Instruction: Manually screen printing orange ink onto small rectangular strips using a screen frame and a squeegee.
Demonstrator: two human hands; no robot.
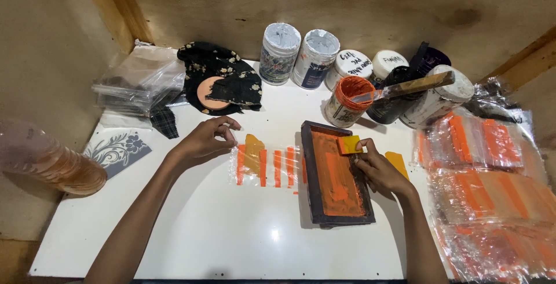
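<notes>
Head view: the right hand [379, 171] pinches a small yellow scraper [350, 144] between its fingertips, resting it on the dark printing frame [336, 174] smeared with orange ink, which lies on the white table [202, 226]. The left hand [205, 139], fingers curled narrow, presses the edge of a clear plastic bag [269, 167] with orange stripes, just left of the frame. An open orange paint jar [346, 101] stands behind.

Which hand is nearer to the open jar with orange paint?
The right hand. It is just below the open orange jar, at the screen frame. The left hand is farther away, to its left.
</notes>
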